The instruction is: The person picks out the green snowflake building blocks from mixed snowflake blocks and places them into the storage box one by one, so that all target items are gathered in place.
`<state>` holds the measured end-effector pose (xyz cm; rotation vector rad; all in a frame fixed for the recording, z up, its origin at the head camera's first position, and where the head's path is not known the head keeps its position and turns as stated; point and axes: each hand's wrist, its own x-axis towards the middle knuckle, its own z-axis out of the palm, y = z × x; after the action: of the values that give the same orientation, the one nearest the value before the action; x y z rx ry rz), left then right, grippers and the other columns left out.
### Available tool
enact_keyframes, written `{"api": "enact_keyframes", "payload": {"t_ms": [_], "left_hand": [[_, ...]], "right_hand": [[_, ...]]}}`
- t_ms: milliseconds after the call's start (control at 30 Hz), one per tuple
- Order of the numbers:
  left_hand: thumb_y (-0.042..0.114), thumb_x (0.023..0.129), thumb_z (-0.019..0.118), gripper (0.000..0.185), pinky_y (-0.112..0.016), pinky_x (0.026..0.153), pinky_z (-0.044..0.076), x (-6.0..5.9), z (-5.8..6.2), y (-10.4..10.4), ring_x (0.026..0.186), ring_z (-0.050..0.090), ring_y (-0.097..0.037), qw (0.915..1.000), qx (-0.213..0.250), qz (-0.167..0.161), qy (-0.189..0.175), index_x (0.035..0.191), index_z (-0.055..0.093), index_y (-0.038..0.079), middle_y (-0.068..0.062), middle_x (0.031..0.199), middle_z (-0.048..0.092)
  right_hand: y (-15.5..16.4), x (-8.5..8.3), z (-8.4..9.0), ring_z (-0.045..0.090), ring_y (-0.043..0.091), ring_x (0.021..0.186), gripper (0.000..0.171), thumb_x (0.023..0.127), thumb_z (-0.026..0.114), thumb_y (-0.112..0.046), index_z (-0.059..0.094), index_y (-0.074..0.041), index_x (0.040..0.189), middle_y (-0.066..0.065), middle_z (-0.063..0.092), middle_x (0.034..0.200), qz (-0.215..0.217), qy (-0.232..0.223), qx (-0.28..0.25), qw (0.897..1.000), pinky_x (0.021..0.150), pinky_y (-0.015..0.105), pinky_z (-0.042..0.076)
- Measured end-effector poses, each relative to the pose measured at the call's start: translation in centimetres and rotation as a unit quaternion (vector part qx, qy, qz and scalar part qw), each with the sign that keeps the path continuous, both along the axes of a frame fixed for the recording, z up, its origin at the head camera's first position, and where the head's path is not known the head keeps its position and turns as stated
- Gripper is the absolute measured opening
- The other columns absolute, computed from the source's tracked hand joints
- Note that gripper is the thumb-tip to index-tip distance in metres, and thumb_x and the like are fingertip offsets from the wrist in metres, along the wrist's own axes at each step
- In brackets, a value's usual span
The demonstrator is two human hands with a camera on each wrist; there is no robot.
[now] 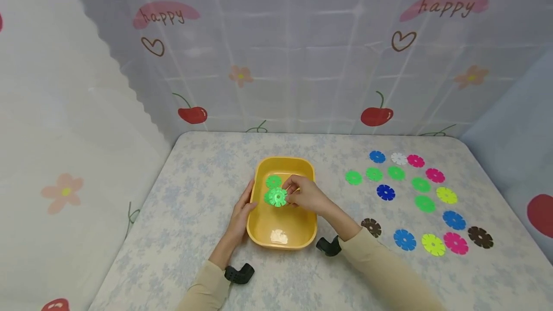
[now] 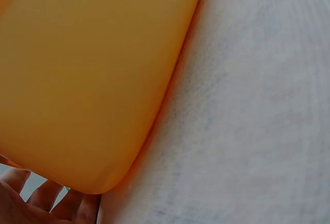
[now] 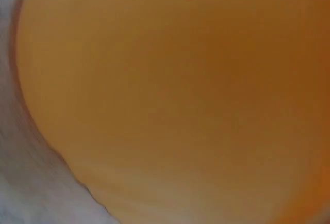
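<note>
One green disc (image 1: 278, 197) was pinched in the right hand (image 1: 307, 196), over the yellow tray (image 1: 264, 228) with more green ones (image 1: 273, 181) behind it. Left hand (image 1: 238, 217) gripped the tray's side, and loads of colourful discs (image 1: 385, 192) lay off right.

We see a counter (image 1: 194, 186) with rounded far corners, its whitish surface patterned with pale blue florals. Near its middle sits a yellow, rounded-rectangular plastic tub (image 1: 276, 222). On the right side we find scattered flat, round, notched plastic discs: five green ones (image 1: 351, 177), three pink ones (image 1: 432, 175), three mid-blue ones (image 1: 401, 239), two yellow ones (image 1: 443, 195), two brown ones (image 1: 477, 236), a dark blue one (image 1: 382, 192), and a white one (image 1: 396, 158) just beside a pink.
</note>
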<state>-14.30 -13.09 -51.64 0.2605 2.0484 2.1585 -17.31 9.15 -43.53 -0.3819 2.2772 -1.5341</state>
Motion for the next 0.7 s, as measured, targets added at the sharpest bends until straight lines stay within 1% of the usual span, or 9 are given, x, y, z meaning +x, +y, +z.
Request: {"api": "enact_keyframes", "payload": {"t_ms": [100, 233, 367, 500, 567, 633, 700], "left_hand": [[0.012, 0.104, 0.034, 0.059, -0.006, 0.103, 0.031, 0.0, 0.0, -0.1, 0.152, 0.009, -0.022, 1.0, -0.001, -0.002, 0.001, 0.158, 0.017, 0.028, 0.002, 0.165, 0.009], [0.012, 0.104, 0.034, 0.059, -0.008, 0.103, 0.032, 0.0, 0.0, -0.1, 0.152, 0.01, -0.024, 1.0, 0.0, -0.006, 0.001, 0.158, 0.017, 0.027, 0.0, 0.166, 0.008], [0.013, 0.104, 0.034, 0.059, -0.008, 0.104, 0.03, 0.0, 0.0, -0.1, 0.152, 0.01, -0.024, 1.0, -0.003, -0.006, 0.0, 0.158, 0.016, 0.027, 0.0, 0.166, 0.008], [0.014, 0.104, 0.034, 0.059, -0.01, 0.107, 0.029, 0.0, 0.0, -0.1, 0.152, 0.009, -0.021, 1.0, -0.004, -0.008, 0.0, 0.159, 0.015, 0.027, 0.002, 0.165, 0.008], [0.014, 0.104, 0.034, 0.059, -0.015, 0.112, 0.027, 0.0, 0.1, -0.1, 0.152, 0.008, -0.02, 1.0, -0.003, -0.009, 0.0, 0.159, 0.014, 0.026, 0.003, 0.165, 0.008], [0.014, 0.104, 0.034, 0.059, -0.024, 0.116, 0.024, 0.1, 0.1, -0.1, 0.152, 0.008, -0.02, 0.9999, -0.003, -0.01, -0.001, 0.159, 0.014, 0.027, 0.004, 0.165, 0.008], [0.013, 0.104, 0.034, 0.06, -0.031, 0.119, 0.021, 0.1, 0.1, -0.1, 0.152, 0.008, -0.019, 1.0, -0.003, -0.008, -0.002, 0.158, 0.015, 0.028, 0.005, 0.165, 0.008]], "right_hand": [[-0.9, 0.0, -0.7, 0.065, 0.039, 0.075, 0.018, 0.09, 0.061, 0.004, 0.059, 0.002, 0.108, 0.013, 0.057, 0.086, 0.003, 0.0, 0.022, 1.0, 0.068, 0.044, 0.057], [-1.7, -0.1, -1.6, 0.065, 0.032, 0.069, 0.017, 0.089, 0.063, 0.003, 0.061, 0.001, 0.105, 0.012, 0.058, 0.081, 0.007, 0.004, 0.052, 0.999, 0.062, 0.039, 0.056], [-2.2, -0.2, -2.2, 0.065, 0.028, 0.066, 0.017, 0.088, 0.064, 0.003, 0.062, 0.001, 0.105, 0.011, 0.061, 0.079, 0.017, -0.012, 0.062, 0.998, 0.059, 0.035, 0.054], [-2.5, -0.3, -2.6, 0.066, 0.025, 0.064, 0.017, 0.086, 0.065, 0.004, 0.063, 0.001, 0.103, 0.011, 0.063, 0.076, 0.012, -0.027, 0.066, 0.997, 0.058, 0.032, 0.054], [-2.6, -0.3, -2.8, 0.067, 0.023, 0.063, 0.018, 0.086, 0.065, 0.006, 0.063, 0.001, 0.103, 0.011, 0.063, 0.076, 0.009, -0.028, 0.066, 0.997, 0.057, 0.03, 0.054], [-2.6, -0.3, -3.0, 0.067, 0.022, 0.063, 0.018, 0.085, 0.065, 0.006, 0.063, 0.002, 0.103, 0.01, 0.062, 0.076, 0.005, -0.033, 0.061, 0.998, 0.057, 0.03, 0.054], [-2.6, -0.3, -3.2, 0.067, 0.022, 0.063, 0.018, 0.085, 0.065, 0.006, 0.063, 0.003, 0.103, 0.011, 0.061, 0.076, 0.002, -0.037, 0.055, 0.998, 0.056, 0.03, 0.054]]}}
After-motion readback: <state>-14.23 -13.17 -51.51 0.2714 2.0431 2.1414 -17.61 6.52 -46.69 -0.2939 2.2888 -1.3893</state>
